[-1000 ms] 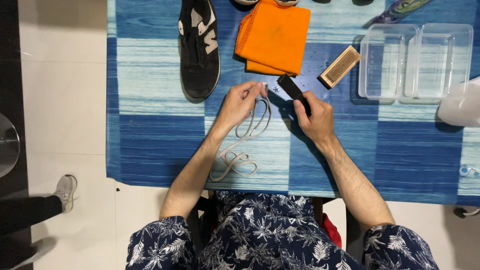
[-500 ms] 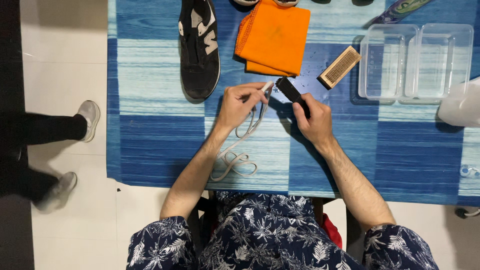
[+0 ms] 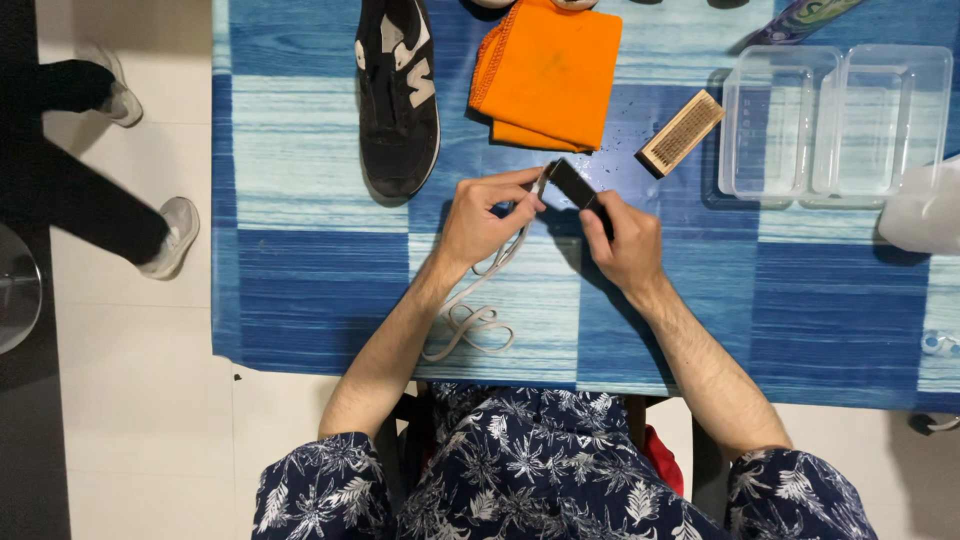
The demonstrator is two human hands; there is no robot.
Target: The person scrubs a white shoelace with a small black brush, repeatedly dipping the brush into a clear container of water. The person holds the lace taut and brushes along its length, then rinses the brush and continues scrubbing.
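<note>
My left hand (image 3: 482, 217) pinches a pale shoelace (image 3: 468, 318) near its upper end. The lace trails down the blue striped tablecloth (image 3: 300, 290) toward the table's front edge, where it lies in loose loops. My right hand (image 3: 622, 243) grips a small black brush (image 3: 574, 185), whose far end meets the lace between the two hands. A black sneaker (image 3: 397, 92) without its lace lies just beyond my left hand.
A folded orange cloth (image 3: 550, 72) lies at the back centre. A wooden brush (image 3: 681, 133) sits beside two clear plastic tubs (image 3: 835, 122). A white container (image 3: 925, 215) is at the right edge. Another person's legs and shoes (image 3: 110, 200) are on the floor at left.
Both hands have drawn closer together, and the lace end is lifted up to the black brush. The other person on the floor has walked further toward the top left.
</note>
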